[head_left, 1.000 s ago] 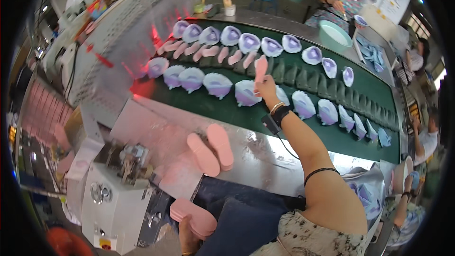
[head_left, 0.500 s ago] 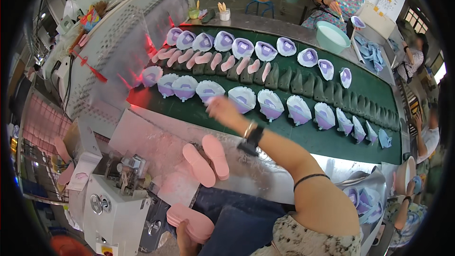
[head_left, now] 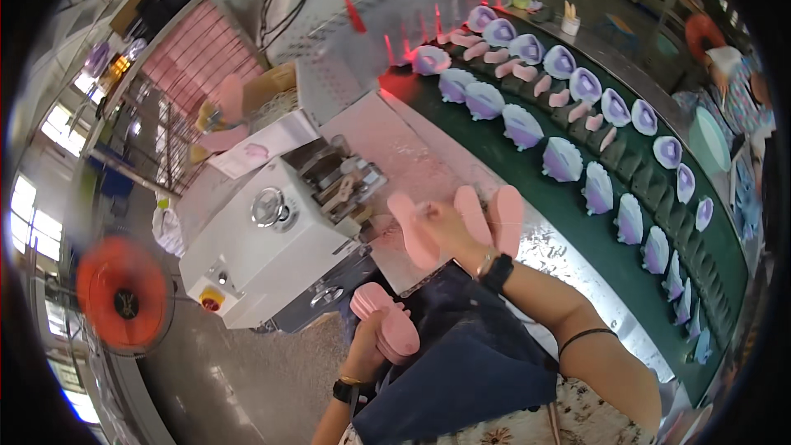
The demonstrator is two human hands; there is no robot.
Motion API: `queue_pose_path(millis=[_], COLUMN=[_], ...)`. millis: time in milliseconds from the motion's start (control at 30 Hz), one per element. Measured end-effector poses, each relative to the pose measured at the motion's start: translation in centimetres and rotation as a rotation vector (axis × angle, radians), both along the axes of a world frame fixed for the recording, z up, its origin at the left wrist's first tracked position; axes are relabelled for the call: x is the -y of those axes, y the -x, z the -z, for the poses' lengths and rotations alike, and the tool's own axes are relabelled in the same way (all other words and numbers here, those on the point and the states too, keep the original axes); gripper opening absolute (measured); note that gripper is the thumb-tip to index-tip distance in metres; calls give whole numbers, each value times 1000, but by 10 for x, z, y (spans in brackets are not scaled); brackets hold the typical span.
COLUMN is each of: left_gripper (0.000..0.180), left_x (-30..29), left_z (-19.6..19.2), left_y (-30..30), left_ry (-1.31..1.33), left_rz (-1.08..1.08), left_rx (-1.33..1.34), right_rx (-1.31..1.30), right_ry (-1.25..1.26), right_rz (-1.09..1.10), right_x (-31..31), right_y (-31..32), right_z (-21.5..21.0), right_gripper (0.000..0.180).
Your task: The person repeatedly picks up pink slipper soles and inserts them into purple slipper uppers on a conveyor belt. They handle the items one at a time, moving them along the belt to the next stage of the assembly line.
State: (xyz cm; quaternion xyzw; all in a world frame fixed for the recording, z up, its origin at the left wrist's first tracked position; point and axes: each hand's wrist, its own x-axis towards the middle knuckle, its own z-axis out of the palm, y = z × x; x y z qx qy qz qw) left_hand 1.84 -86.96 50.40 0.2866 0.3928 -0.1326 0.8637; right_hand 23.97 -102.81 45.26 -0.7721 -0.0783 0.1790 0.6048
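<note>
My left hand is closed around a stack of pink insoles above the dark blue cloth on my lap. My right hand reaches over the metal worktop, its bent fingers closed on a single pink insole. Right beside that hand, two more pink insoles lie side by side, a middle insole and a right-hand insole. My right fingertips are slightly blurred against the pink surface.
A white machine with a round knob stands left of my hands. Beyond the worktop, a green conveyor carries purple-and-white shoe uppers, dark lasts and small pink pieces. An orange fan stands at left. A person works across the conveyor.
My view has turned left toward the machine. My right hand has come back from the uppers on the conveyor to the worktop, where a third insole now shows under its fingers.
</note>
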Motion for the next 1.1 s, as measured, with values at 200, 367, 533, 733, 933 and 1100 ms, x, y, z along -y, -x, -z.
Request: queue_pose_path(millis=[200,367,533,733,933,1100], left_gripper=[54,52,50,48,35,34], left_x=[0,2,0,-2,-1,-1], left_z=[-9,-12,-7,-20,-1,39], left_y=[23,28,31,35,40,41], left_ry=[232,213,161,60,-112,-35], left_rz=[13,98,101,1,-1,48], left_rx=[27,57,103,110,-11,30], right_rx=[-26,581,644,221,4,-37], right_ry=[53,441,488,279,-90,-207], right_rz=[52,-37,-10,104,306,567], right_x=[-72,-47,-43,-102,-58,116], right_y=[-73,-75,-86,-113,-142,-139], right_z=[45,5,-15,44,19,-29], right_gripper=[25,26,31,44,31,25])
